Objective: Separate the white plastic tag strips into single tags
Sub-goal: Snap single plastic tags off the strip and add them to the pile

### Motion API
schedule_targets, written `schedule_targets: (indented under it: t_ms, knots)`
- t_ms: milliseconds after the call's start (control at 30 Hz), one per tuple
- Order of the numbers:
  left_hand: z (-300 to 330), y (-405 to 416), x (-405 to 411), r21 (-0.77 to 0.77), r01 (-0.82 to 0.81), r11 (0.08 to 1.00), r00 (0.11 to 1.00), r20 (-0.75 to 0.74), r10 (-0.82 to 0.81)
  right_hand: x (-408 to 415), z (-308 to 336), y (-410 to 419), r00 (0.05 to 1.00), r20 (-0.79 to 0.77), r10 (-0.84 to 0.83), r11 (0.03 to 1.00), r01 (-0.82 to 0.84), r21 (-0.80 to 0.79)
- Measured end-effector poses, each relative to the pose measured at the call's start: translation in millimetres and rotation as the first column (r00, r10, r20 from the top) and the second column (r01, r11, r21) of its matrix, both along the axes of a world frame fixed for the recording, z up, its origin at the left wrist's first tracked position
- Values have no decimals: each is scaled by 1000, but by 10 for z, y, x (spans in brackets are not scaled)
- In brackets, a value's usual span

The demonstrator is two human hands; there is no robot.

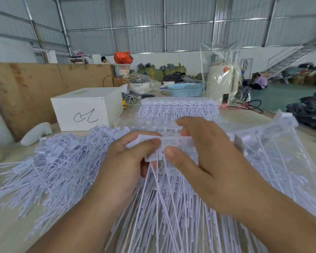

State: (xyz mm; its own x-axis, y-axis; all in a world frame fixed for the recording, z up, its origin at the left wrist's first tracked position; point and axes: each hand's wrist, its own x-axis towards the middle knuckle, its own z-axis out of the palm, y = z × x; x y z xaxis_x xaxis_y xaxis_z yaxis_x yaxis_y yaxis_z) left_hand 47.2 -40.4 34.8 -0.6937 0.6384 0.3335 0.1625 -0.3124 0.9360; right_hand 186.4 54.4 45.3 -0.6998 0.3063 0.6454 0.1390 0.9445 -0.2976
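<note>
The table [11,225] is covered left of centre by a big loose heap of single tags [58,167], with a bare patch only at its near left edge, while a stack of unsplit tag strips [177,108] lies at the far side beside a white box [86,108] and more strips in a clear bag [274,152] crowd the right. In the middle, the left hand [128,161] and right hand [204,152] meet almost thumb to thumb, each pinching the head end of one tag strip [171,145], whose thin tails hang toward the person.
</note>
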Motion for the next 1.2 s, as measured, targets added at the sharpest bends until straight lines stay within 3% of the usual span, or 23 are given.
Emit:
schedule_targets:
  t_ms: [200, 333, 467, 567, 800, 933, 1100, 1200]
  knots:
    - [154, -96, -83, 151, -56, 987, 991, 133, 35, -4, 63, 27, 976, -115, -187, 980, 193, 46]
    - [190, -167, -187, 146, -107, 983, 980, 180, 80, 29, 84, 114, 957, -16, -290, 957, 290, 12]
    - [185, -164, -169, 88, -61, 994, 977, 208, 42, -4, 25, 179, 942, 117, -315, 949, 315, 16]
    - [207, -181, -137, 104, 71, 992, 971, 221, -92, -21, -3, 197, 956, 126, -264, 964, 265, 9]
    - [194, -194, -130, 208, 248, 946, 940, 187, -287, -64, -63, 174, 990, 139, 26, 999, -29, 21]
    - [169, -194, -135, 190, 342, 920, 930, 72, -361, -145, -133, 180, 987, 91, 133, 991, -133, -4]
    - [117, -163, -214, 84, 266, 960, 964, -15, -266, -262, -131, 205, 990, 58, 131, 991, -132, 13]
    - [96, -156, -270, 41, 210, 977, 977, -55, -208, -277, -78, 254, 991, -94, 98, 995, -96, 25]
